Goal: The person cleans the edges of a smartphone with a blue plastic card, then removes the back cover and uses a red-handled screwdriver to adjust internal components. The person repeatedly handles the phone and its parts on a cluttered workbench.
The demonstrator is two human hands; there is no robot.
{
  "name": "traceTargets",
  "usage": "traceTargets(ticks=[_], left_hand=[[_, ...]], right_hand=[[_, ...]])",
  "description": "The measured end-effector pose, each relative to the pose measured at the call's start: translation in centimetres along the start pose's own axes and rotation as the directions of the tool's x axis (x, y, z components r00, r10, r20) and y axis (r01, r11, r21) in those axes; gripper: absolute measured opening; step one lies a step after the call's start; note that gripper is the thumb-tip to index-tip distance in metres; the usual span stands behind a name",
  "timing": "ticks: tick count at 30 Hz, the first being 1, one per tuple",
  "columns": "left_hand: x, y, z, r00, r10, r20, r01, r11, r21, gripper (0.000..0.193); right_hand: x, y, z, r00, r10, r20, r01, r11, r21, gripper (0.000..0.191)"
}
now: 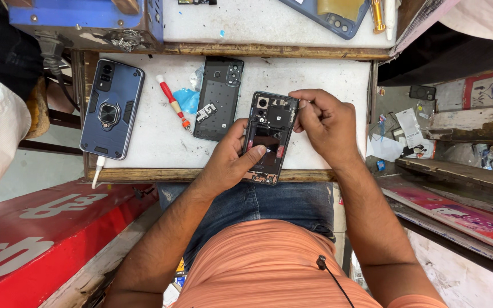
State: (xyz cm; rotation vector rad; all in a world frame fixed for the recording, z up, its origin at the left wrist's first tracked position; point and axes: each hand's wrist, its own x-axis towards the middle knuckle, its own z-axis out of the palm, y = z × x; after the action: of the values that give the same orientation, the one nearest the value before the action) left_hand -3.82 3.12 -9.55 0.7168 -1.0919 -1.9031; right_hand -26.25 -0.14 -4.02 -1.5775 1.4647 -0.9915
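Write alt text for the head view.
Two bare hands work on an opened phone on a white bench: left hand steadies it, right hand pinches at its top edge. A removed back cover, red screwdriver and blue cased phone lie left.

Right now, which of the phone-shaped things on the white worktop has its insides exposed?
The opened phone between the hands: left hand steadies it, right hand works at its top. The blue cased phone and the detached black back cover lie closed-faced, untouched.

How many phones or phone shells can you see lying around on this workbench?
4. An opened phone held in both hands; a black back cover beside it; a blue cased phone far left; a blue shell on the upper shelf, partly cut off. Others may be hidden.
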Motion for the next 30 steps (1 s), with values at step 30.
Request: traceTargets(ticks=[30], left_hand=[[0.1,0.7,1.3,0.992,0.111,-0.066,-0.083,0.941,0.328,0.041]], right_hand=[[1.4,-4.5,-1.4,0.935,-0.348,0.072,0.291,0.633,-0.718,0.008]])
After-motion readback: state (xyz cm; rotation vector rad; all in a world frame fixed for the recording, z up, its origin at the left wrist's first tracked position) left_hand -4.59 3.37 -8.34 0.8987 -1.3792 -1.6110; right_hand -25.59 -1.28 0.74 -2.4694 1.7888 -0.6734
